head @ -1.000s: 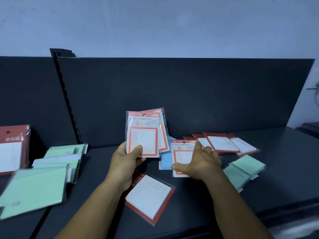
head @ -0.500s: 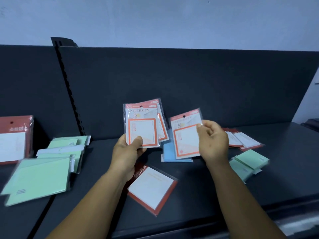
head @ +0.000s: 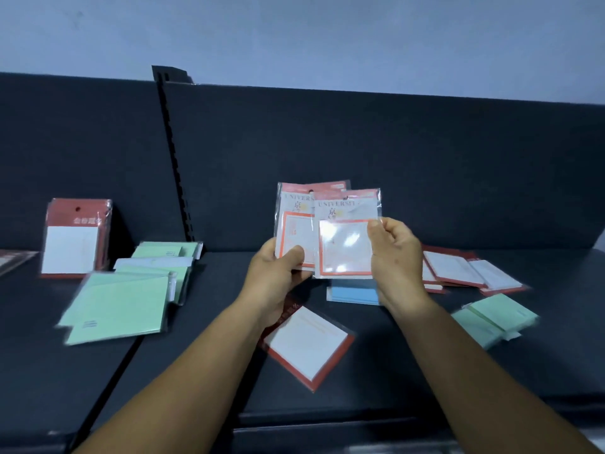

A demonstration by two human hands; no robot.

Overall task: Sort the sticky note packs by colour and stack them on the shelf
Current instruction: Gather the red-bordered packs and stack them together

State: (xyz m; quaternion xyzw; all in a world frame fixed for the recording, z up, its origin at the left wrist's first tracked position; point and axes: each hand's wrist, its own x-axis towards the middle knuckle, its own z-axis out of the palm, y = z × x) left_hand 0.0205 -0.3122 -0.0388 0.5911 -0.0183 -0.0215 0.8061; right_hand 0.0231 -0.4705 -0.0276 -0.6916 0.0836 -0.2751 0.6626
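Observation:
My left hand (head: pixel 278 273) grips a small bunch of orange-bordered "UNIVERSITY" sticky note packs (head: pixel 294 224) above the dark shelf (head: pixel 425 365). My right hand (head: pixel 396 257) pinches one more orange-bordered pack (head: pixel 345 244) by its right edge and holds it against the front of that bunch. Below the hands lie a blue pack (head: pixel 353 294) and a red-edged white pack (head: pixel 307 345), tilted. More red-edged packs (head: pixel 458 268) lie at the right, with green packs (head: pixel 494 317) in front of them.
On the left shelf section lie several green packs (head: pixel 121 304) in a loose pile. A stack of red-topped packs (head: pixel 73 237) leans upright against the back panel (head: pixel 425 165). A slotted upright post (head: pixel 173 152) divides the two sections.
My right hand lifted an orange-bordered pack off the shelf and carried it left to the bunch in my left hand. The camera view shifted to the right.

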